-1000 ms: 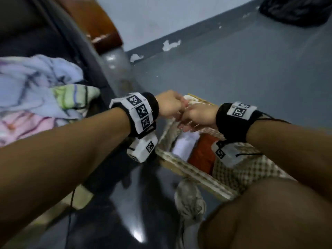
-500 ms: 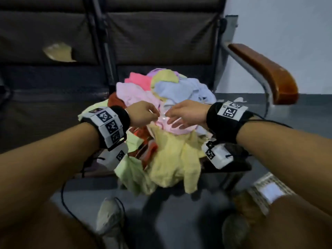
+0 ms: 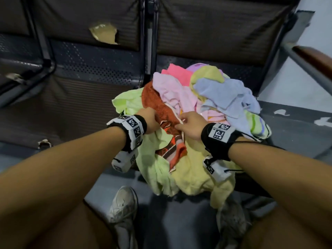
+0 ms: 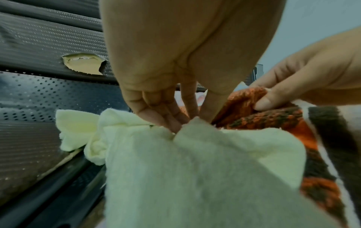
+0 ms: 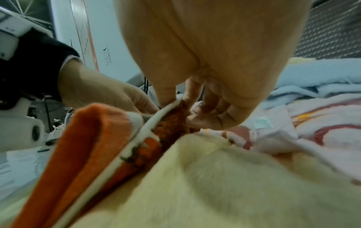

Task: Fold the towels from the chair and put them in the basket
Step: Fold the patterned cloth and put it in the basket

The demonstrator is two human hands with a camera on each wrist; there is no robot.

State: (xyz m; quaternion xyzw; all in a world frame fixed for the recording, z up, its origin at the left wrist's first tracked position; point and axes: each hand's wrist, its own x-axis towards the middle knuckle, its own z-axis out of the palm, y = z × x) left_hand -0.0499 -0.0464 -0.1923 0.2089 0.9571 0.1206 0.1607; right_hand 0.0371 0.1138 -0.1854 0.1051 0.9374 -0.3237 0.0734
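Observation:
A heap of towels in pink, blue, yellow and pale green lies on the dark chair seat. An orange patterned towel with a white edge runs through the middle of it. My left hand pinches the towel's left side where it meets a pale green towel; its fingertips dig in there. My right hand pinches the white edge of the orange towel between thumb and fingers. The basket is out of view.
The padded backrest has a tear. A wooden armrest juts out at the right. Yellow towels hang over the seat's front edge above my shoes on the grey floor.
The view swung from the basket on the floor to the chair. Both hands came down from the pink towel onto the orange towel and took hold of it.

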